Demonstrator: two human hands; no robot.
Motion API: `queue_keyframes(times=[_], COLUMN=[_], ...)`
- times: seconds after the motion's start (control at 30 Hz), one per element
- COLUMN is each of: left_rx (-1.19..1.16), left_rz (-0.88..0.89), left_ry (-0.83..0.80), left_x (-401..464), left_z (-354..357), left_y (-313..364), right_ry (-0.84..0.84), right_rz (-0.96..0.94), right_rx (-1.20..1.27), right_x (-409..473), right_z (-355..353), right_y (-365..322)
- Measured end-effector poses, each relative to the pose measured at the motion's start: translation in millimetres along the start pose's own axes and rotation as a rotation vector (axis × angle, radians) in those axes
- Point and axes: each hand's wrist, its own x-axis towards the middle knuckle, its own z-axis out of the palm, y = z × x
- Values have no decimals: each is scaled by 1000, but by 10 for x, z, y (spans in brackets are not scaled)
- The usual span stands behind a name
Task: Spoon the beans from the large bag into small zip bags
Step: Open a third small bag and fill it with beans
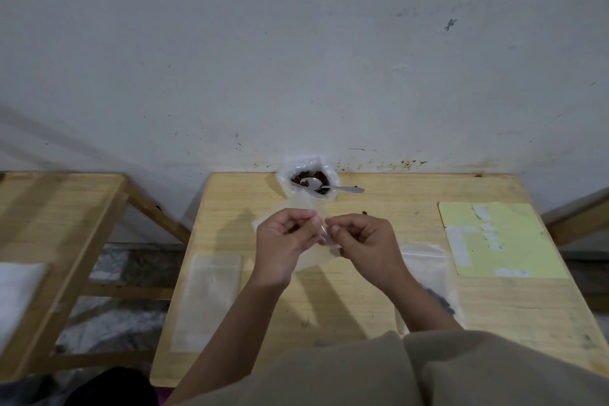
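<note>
- At the far left of the frame stands a second wooden bench (62, 208), apart from the main one, with something white on it at the lower left edge.
- On the left part of the wooden counter (362, 300) lies an empty flat zip bag (207, 297).
- The left hand (285, 242), in the middle of the frame, has its grip pinched shut on the top edge of a small clear zip bag (313, 254) held above the counter.
- The right hand (365, 241), just beside the left, pinches the same edge with thumb and forefinger; the fingertips of both hands nearly meet.
- Behind the hands, at the counter's far edge against the wall (296, 43), sits the large bag (308, 180), open, with brown beans (298, 179) inside.
- A metal spoon (324, 186) rests in that bag, its handle pointing right over the rim.
- At lower right of the hands lies another zip bag (428, 280) holding some dark beans.
- At the right sits a yellow sheet (514, 241) with white labels.
</note>
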Motion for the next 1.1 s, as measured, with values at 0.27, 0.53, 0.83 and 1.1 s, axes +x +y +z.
queue_keyframes(times=[0.27,0.53,0.83,1.1], left_rx=[262,457,487,460], left_rz=[36,40,13,169], left_ry=[-26,-16,-92,75], left_x=[15,18,-122,-19], left_z=[17,51,-7,-31], left_y=[59,104,74,63], right_ry=[1,87,280,-12], right_rz=[-157,-231,-216,-314], right_rx=[-377,-431,-472,-656], right_x=[27,-4,100,178], right_z=[-5,34,-20,6], right_y=[16,-27,-60,-75])
